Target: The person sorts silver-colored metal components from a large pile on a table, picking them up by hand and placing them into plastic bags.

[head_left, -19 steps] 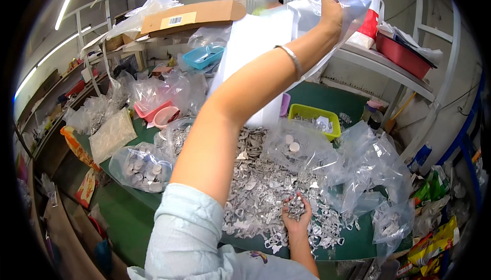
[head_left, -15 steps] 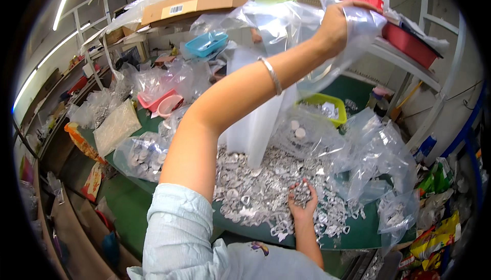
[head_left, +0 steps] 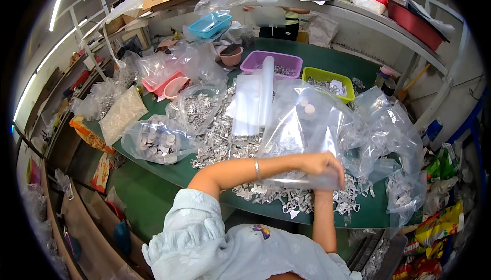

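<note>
**Both hands met at the lower edge of the clear bag**

Our left hand (head_left: 319, 166) had reached across the body, and its fingers (head_left: 331, 163) were curled tight over the bottom edge of a large clear plastic bag (head_left: 307, 126). Our right hand (head_left: 323, 184) came up from below to the same spot; the left hand and the gathered plastic covered most of it, so we could not tell whether its fingers were closed on the film or only pressed against it.

From the fingers, the bag rose up and away from us, its long axis running from the gripped edge toward the far side of the tabletop (head_left: 153, 198). A couple of small round pieces (head_left: 306, 108) sat inside it, well beyond the fingers near the far end. The two hands were touching or nearly so, with the left on top and the right just beneath, so neither was clearly the nearer to the bag.

Directly under and beyond the fingers lay a spread heap of small silvery metal parts (head_left: 225, 147). A roll of plastic film (head_left: 254, 101) stood beyond the fingers and to their left, a yellow-green tray (head_left: 327, 75) lay farther off past the bag, and a filled clear bag of parts (head_left: 156, 142) sat well to the left.
</note>
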Available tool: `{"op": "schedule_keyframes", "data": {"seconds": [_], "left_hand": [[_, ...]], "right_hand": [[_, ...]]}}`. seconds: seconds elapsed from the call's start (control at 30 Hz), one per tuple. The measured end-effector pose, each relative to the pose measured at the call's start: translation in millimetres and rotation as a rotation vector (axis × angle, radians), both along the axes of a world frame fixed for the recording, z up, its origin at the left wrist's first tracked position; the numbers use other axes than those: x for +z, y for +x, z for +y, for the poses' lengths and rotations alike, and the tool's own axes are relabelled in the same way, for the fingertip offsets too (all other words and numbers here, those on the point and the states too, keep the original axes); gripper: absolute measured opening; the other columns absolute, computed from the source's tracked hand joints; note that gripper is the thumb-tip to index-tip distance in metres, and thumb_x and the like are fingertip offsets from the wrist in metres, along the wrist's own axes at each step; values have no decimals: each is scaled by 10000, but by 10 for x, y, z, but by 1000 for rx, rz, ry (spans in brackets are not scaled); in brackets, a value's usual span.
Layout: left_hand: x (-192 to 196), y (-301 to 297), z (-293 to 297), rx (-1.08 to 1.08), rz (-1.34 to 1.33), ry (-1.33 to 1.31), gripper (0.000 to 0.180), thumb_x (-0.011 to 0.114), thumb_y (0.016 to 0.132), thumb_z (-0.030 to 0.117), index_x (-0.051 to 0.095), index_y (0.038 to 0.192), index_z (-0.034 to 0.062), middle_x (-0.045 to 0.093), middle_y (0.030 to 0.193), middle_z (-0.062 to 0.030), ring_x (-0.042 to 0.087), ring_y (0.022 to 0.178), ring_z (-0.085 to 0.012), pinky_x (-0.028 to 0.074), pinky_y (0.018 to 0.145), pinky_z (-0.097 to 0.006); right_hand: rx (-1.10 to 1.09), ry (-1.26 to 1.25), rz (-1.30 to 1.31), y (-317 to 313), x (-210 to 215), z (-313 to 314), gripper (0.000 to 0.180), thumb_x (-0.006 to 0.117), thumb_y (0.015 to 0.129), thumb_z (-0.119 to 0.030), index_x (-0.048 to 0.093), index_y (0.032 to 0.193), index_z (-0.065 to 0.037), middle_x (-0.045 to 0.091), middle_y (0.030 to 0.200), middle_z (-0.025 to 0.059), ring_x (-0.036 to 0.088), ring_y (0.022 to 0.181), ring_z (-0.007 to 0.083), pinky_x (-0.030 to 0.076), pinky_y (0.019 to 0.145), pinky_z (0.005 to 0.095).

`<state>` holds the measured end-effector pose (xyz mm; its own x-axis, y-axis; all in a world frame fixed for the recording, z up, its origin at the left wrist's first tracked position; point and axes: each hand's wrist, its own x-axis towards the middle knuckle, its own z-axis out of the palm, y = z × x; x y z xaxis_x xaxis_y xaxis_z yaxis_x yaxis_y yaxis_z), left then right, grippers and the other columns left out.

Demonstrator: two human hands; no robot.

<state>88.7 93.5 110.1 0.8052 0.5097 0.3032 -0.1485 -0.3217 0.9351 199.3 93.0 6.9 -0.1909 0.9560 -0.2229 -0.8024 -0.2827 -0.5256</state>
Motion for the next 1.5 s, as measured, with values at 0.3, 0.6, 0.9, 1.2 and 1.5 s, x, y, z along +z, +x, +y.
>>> {"op": "schedule_keyframes", "data": {"seconds": [0.3, 0.6, 0.9, 1.2, 1.5], "left_hand": [[-811, -105, -1010, 68, 473, 256, 477, 449, 677, -82, 512, 1144, -11, 499, 1198, -167, 479, 1083, -333, 405, 882, -360], [-936, -448, -1472, 1513, 177, 387, 820, 716, 642, 77, 268, 1328, 39, 334, 1275, -168, 475, 1023, -244, 404, 841, -375], [-1186, -320, -1631, 1396, 427, -108, 927, 707, 649, -24, 105, 1354, -24, 355, 1224, -236, 454, 1024, -302, 415, 830, -347], [-1311, -527, -1597, 1631, 68, -75, 122, 603, 796, 67, 656, 828, -39, 613, 595, -71, 562, 522, -120, 450, 532, -245], [-604, -772, -1578, 1653, 64, -88, 182, 659, 781, 126, 646, 746, -52, 585, 554, -59, 492, 478, -68, 372, 420, -229]], "right_hand": [[208, -107, 142, 81, -78, -115, 390, 507, 825, -294, 548, 1126, -49, 588, 998, 83, 570, 902, 226, 469, 810, 363], [243, -215, 249, -4, -168, 48, 245, 540, 788, -237, 590, 988, -104, 599, 819, 93, 564, 738, 244, 432, 532, 323], [309, -139, 384, -282, -127, -175, 258, 494, 819, -220, 564, 1023, -79, 563, 832, 118, 537, 792, 282, 436, 560, 333], [257, -173, 303, -262, -64, -336, 283, 485, 829, -248, 555, 1053, -90, 560, 841, 110, 544, 770, 279, 429, 541, 330], [346, 8, 315, -210, 262, -573, 307, 464, 844, -243, 507, 1094, -69, 558, 874, 122, 535, 801, 296, 442, 504, 343]]}}
